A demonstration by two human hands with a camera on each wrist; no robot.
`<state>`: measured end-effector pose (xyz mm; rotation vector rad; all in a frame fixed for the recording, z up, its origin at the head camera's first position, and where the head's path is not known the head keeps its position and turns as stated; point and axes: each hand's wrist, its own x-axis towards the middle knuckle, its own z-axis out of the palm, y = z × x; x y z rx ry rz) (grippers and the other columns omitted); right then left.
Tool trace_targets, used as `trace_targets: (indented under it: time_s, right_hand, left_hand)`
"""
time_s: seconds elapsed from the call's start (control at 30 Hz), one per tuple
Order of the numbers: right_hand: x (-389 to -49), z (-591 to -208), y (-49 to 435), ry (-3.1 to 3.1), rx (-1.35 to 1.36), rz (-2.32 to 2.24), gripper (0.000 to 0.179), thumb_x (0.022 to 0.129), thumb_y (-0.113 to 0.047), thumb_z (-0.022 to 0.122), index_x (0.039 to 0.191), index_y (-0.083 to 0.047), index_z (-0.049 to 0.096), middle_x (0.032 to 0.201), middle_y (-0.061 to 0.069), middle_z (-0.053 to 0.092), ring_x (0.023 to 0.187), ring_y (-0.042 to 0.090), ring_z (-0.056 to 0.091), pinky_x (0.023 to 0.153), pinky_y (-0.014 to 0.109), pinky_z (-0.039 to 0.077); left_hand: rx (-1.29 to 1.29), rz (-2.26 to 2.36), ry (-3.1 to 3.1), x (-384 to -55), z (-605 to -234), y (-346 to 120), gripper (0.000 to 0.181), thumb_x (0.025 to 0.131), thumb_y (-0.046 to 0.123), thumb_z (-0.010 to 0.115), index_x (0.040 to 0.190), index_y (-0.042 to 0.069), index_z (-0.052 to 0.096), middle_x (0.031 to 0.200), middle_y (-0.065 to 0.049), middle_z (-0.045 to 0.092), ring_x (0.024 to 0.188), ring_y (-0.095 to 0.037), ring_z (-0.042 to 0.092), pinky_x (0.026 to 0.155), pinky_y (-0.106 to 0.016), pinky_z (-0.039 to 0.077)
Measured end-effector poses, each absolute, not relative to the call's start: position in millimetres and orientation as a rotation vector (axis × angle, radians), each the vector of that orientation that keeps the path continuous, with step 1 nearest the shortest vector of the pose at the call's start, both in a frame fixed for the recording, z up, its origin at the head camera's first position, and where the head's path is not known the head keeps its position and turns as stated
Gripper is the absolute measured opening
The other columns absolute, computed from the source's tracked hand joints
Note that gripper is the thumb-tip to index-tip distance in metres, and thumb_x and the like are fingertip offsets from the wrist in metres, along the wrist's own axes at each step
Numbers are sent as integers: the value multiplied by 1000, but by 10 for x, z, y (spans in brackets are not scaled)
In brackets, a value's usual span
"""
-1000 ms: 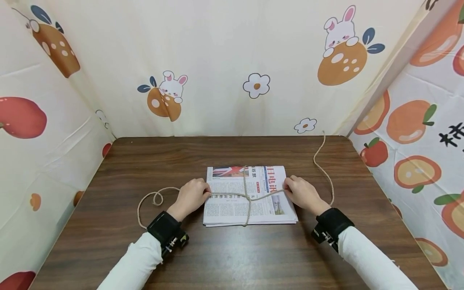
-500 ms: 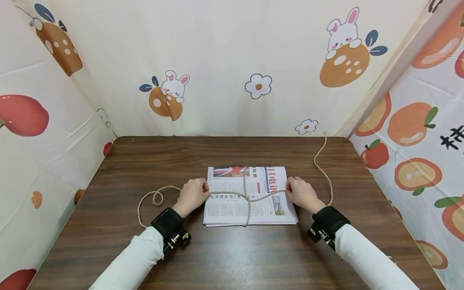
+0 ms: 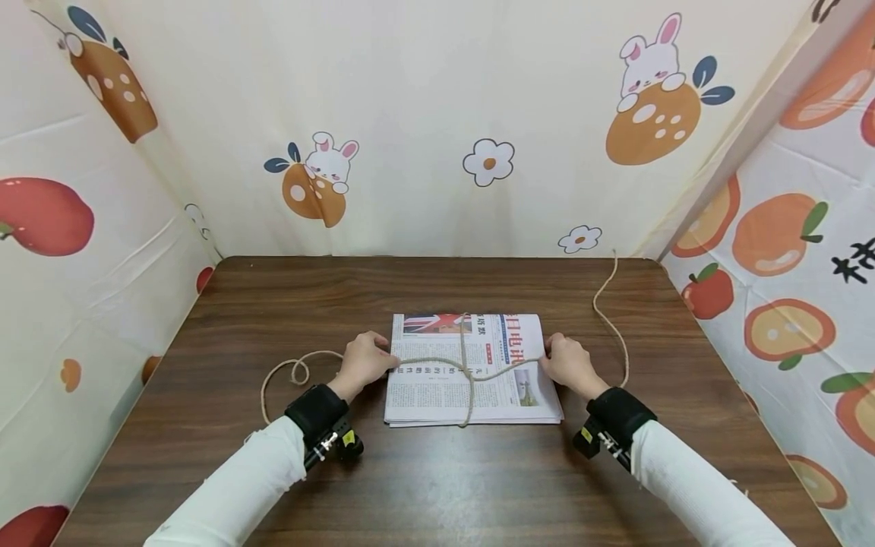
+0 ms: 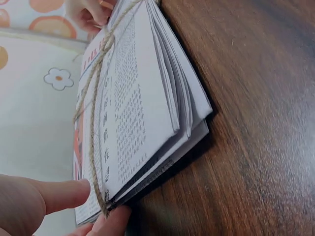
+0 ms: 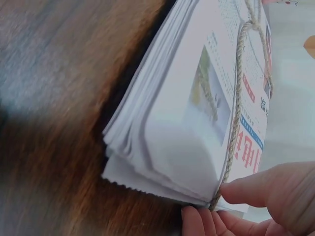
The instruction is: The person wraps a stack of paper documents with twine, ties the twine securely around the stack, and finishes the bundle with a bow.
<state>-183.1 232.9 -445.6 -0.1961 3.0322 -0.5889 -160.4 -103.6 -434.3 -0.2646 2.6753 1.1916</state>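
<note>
A folded stack of newspapers [image 3: 424,395] lies on the table, with a beige twine [image 3: 470,399] crossing over its top at a knot or twist near the middle. My left hand [image 3: 364,361] is at the stack's left edge. In the left wrist view its thumb [image 4: 74,194] stands apart from the fingers [image 4: 114,222], and the twine [image 4: 92,142] runs down to those fingers at the paper's edge. My right hand [image 3: 569,366] is at the right edge. Its thumb [image 5: 246,191] and fingers [image 5: 199,221] pinch the twine [image 5: 236,118] there.
A loose twine tail [image 3: 265,387] curls on the wooden table [image 3: 437,486] to the left. Another tail [image 3: 611,327] stretches to the table's back right edge. Printed curtains [image 3: 410,91] surround the table on three sides. Both wrists wear black camera straps [image 3: 317,416].
My left hand's fingers have loosened and spread from their curled hold on the twine. The right hand has barely shifted. The newspapers stay in place.
</note>
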Motion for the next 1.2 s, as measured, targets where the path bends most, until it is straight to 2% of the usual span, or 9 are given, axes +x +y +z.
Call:
trace_targets:
  time_s: [0.1,0.3,0.47,0.6,0.7,0.8,0.87,1.0,1.2]
  right_hand:
    - [-1837,-4440,2317,3008,-167,-589,20,79,-6,57,91,9,58,75,17,60,66,28,57,62,44,45]
    - [-1851,-4437,2318,2960,-118,-588,25,80,-9,56,96,10,58,78,16,62,67,27,58,63,43,45]
    - [-1871,-4421,2333,2843,-17,-685,27,80,-10,54,98,9,60,77,14,63,65,21,59,59,34,46]
    - [-1877,-4405,2343,2671,110,-895,30,82,-9,53,105,11,58,91,19,62,74,22,63,59,29,52]
    - [-1879,-4399,2350,2572,176,-1007,35,83,-8,52,111,13,54,106,26,57,86,26,62,63,29,54]
    - [-1892,-4397,2357,2529,206,-1038,36,84,-8,51,114,13,53,112,27,55,89,26,60,66,30,53]
    - [-1905,-4401,2364,2512,217,-1047,36,84,-8,51,114,12,53,110,26,56,86,23,60,66,29,53]
    - [-1932,-4396,2383,2460,233,-1079,33,85,-8,51,110,12,55,95,17,58,76,17,57,63,27,52]
    - [-1959,-4392,2388,2392,259,-1116,32,86,-8,50,111,11,56,80,7,52,67,14,51,60,24,48]
  left_hand:
    - [-341,1293,2577,-1606,-4341,-1031,44,77,11,71,115,-5,55,88,-16,68,65,-17,66,59,-28,52]
    - [-439,1375,2497,-1606,-4320,-1017,43,77,8,71,115,-7,57,101,-22,61,75,-22,66,64,-29,54]
    - [-516,1481,2384,-1603,-4307,-1006,44,77,4,70,117,-9,55,107,-25,57,84,-25,65,68,-29,54]
    - [-583,1512,2314,-1613,-4319,-1011,45,78,3,70,118,-9,55,109,-24,57,84,-22,64,67,-27,53]
    - [-609,1492,2310,-1630,-4334,-1019,45,78,5,71,118,-8,56,111,-23,57,79,-19,64,65,-25,53]
    - [-614,1473,2313,-1651,-4350,-1027,44,77,7,71,117,-7,57,112,-23,56,75,-17,63,64,-25,53]
    - [-611,1457,2316,-1661,-4360,-1031,43,77,7,72,115,-7,58,110,-22,56,73,-16,63,63,-25,53]
    - [-604,1422,2316,-1681,-4378,-1036,38,77,9,72,110,-6,61,103,-19,59,67,-13,61,62,-24,52]
    - [-574,1430,2320,-1712,-4362,-1047,33,77,8,72,107,-4,63,95,-15,61,61,-11,58,58,-22,51]
